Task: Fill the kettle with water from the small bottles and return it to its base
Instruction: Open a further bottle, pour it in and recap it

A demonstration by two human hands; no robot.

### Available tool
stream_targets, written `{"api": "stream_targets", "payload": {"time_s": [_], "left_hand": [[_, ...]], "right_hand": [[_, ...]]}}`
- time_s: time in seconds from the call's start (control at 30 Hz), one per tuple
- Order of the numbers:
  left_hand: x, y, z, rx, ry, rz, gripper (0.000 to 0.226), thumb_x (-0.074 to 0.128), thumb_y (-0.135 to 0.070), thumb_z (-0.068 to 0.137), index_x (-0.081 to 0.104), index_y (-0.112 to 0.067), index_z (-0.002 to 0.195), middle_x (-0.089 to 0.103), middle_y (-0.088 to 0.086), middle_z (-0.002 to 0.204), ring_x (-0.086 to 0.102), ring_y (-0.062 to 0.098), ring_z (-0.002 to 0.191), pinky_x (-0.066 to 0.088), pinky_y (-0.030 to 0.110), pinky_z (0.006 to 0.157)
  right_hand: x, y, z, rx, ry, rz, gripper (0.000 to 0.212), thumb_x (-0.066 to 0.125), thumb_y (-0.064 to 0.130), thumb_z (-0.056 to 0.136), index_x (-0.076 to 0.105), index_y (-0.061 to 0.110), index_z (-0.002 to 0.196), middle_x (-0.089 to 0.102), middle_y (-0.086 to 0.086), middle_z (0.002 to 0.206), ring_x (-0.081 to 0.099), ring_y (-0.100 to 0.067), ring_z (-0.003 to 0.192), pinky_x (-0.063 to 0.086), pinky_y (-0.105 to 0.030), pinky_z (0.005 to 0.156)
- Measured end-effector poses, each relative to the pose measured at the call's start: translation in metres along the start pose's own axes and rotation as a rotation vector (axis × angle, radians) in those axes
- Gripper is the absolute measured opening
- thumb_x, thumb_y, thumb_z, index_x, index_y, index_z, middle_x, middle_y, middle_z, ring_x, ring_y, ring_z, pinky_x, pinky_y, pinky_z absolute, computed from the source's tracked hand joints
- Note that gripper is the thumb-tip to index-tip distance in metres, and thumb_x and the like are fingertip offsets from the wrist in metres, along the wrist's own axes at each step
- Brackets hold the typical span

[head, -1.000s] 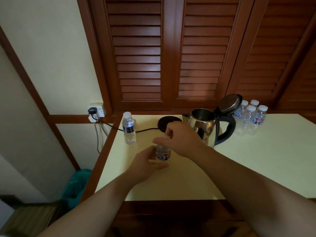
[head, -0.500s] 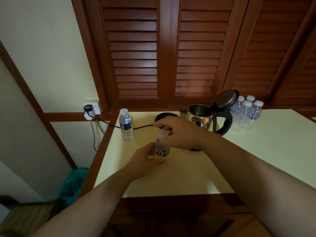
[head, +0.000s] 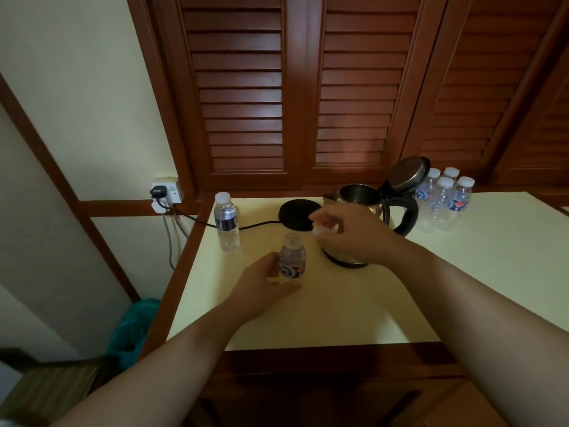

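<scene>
My left hand (head: 261, 288) grips bottle (head: 292, 261) upright on table (head: 462, 272), neck open. My right hand (head: 348, 231) pinches cap (head: 321, 229) just right. Kettle (head: 360, 204) behind, lid up, right of base (head: 297, 212).

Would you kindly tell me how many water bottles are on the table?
6: one in the left hand, one near the left edge, four clustered behind the kettle; more may be hidden.
</scene>
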State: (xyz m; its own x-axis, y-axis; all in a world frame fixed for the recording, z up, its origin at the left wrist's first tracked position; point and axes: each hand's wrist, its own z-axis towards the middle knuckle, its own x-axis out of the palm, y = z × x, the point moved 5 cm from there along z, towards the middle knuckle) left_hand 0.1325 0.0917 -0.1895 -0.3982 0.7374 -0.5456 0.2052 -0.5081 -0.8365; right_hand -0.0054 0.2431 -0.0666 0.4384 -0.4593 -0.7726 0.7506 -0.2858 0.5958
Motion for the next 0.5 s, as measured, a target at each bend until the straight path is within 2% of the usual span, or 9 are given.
{"api": "stream_targets", "payload": {"time_s": [0.07, 0.13, 0.2, 0.33, 0.43, 0.5], "left_hand": [[0.003, -0.004, -0.004, -0.004, -0.042, -0.051, 0.052, 0.085, -0.040, 0.080, 0.052, -0.046, 0.120, 0.065, -0.025, 0.113, 0.063, -0.004, 0.104, 0.048, 0.016, 0.086], [0.005, -0.008, -0.006, 0.013, -0.093, -0.097, 0.053, 0.086, -0.036, 0.081, 0.051, -0.044, 0.121, 0.065, -0.026, 0.114, 0.064, -0.011, 0.102, 0.046, 0.009, 0.084], [0.007, -0.012, -0.006, 0.038, -0.141, -0.101, 0.048, 0.084, -0.033, 0.083, 0.053, -0.044, 0.118, 0.067, -0.025, 0.111, 0.063, -0.015, 0.099, 0.049, 0.006, 0.079], [0.009, -0.018, -0.003, 0.059, -0.221, -0.139, 0.044, 0.086, -0.029, 0.082, 0.060, -0.036, 0.117, 0.071, -0.020, 0.107, 0.065, -0.011, 0.096, 0.049, 0.008, 0.076], [0.009, -0.024, 0.003, 0.086, -0.232, -0.134, 0.045, 0.086, -0.032, 0.082, 0.061, -0.034, 0.120, 0.070, -0.018, 0.111, 0.066, -0.007, 0.099, 0.050, 0.008, 0.078], [0.005, -0.031, 0.011, 0.111, -0.245, -0.105, 0.045, 0.086, -0.036, 0.082, 0.062, -0.036, 0.120, 0.071, -0.017, 0.111, 0.066, -0.004, 0.099, 0.051, 0.009, 0.077]], "right_hand": [[0.006, -0.020, -0.014, 0.067, 0.045, 0.003, 0.033, 0.073, 0.026, 0.095, 0.067, 0.028, 0.127, 0.060, 0.020, 0.105, 0.058, 0.005, 0.097, 0.044, -0.011, 0.077], [0.018, -0.041, -0.027, 0.095, 0.070, 0.005, 0.029, 0.073, 0.026, 0.095, 0.069, 0.023, 0.124, 0.064, 0.011, 0.106, 0.061, -0.002, 0.097, 0.046, -0.018, 0.077], [0.032, -0.061, -0.040, 0.137, 0.079, -0.026, 0.025, 0.072, 0.026, 0.095, 0.070, 0.020, 0.120, 0.067, 0.005, 0.109, 0.064, -0.013, 0.098, 0.046, -0.016, 0.075], [0.057, -0.094, -0.064, 0.232, 0.107, -0.089, 0.045, 0.074, 0.031, 0.094, 0.062, 0.025, 0.137, 0.060, 0.009, 0.126, 0.056, -0.007, 0.109, 0.039, -0.009, 0.081], [0.059, -0.115, -0.080, 0.237, 0.049, -0.167, 0.056, 0.074, 0.051, 0.086, 0.062, 0.027, 0.136, 0.057, 0.010, 0.133, 0.051, -0.007, 0.120, 0.042, -0.021, 0.100], [0.050, -0.127, -0.089, 0.272, -0.009, -0.193, 0.067, 0.065, 0.069, 0.078, 0.065, 0.028, 0.132, 0.059, 0.011, 0.131, 0.051, -0.009, 0.121, 0.044, -0.028, 0.104]]}}
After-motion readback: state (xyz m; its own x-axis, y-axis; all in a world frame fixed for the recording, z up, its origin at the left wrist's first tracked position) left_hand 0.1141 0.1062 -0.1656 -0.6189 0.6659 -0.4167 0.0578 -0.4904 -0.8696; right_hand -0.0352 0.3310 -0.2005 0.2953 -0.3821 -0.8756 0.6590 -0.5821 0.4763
